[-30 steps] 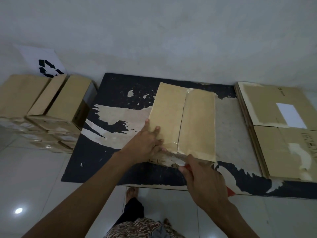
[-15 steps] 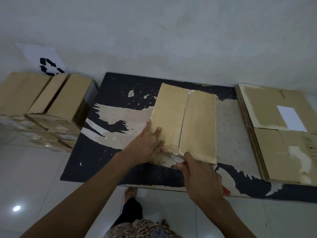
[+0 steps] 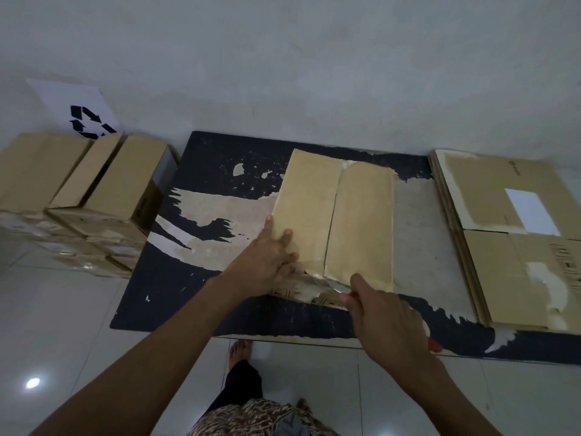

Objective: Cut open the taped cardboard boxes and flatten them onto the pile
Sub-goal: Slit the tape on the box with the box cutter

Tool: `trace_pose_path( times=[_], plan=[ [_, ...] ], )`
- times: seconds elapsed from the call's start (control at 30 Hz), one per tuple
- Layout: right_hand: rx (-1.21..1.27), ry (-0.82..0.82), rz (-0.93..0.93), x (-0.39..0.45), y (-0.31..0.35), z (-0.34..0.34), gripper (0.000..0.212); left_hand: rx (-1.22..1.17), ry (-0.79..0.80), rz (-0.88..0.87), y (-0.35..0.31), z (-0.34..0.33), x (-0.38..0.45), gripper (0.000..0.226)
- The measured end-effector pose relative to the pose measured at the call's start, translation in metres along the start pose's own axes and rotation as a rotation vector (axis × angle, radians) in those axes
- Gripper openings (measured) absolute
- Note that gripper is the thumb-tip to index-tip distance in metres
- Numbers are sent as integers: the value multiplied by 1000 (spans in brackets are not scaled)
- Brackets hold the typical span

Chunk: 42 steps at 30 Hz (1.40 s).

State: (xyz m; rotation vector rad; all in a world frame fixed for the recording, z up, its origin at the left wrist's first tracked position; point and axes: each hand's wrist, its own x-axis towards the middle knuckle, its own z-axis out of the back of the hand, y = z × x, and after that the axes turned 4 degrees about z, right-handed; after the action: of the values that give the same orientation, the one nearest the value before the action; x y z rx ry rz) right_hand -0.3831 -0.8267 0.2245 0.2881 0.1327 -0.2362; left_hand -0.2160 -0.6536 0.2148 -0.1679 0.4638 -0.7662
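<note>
The right hand covered most of the red-handled cutter, so only its red tail and a pale blade tip showed. The flattened pile ran off the right edge of the picture. The taped box stack was cut off at the left edge. Print on the box near side was too small to read.

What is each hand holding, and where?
Right hand grips a red-handled knife by its handle. Left hand presses the box at its near left corner.

Dim, flat indoor light — a ceiling lamp glares off the floor tile, wide-angle edges bow.
</note>
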Motion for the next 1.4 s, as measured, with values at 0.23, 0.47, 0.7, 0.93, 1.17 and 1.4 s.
trace_pose_path(
  times=[0.23, 0.47, 0.7, 0.93, 1.17, 1.4],
  plan=[
    [-8, 38, -10, 0, 5, 4, 22, 99, -116, -84, -15, -7, 5, 58],
    [-84, 45, 3, 10, 12, 5, 20, 158, 87, -93, -21, -6, 20, 56],
    [-55, 49, -32, -2, 4, 7, 9, 3, 35, -94, -11, -6, 14, 41],
    [33, -17, 70, -5, 15, 6, 22, -127, 26, -21, -20, 7, 14, 39],
    [15, -20, -63, 4, 18, -4, 19, -234, -97, -66, -14, -9, 14, 38],
    [131, 35, -91, -11, -24, 11, 24, -181, -194, -147, -6, -31, 18, 29]
  ],
)
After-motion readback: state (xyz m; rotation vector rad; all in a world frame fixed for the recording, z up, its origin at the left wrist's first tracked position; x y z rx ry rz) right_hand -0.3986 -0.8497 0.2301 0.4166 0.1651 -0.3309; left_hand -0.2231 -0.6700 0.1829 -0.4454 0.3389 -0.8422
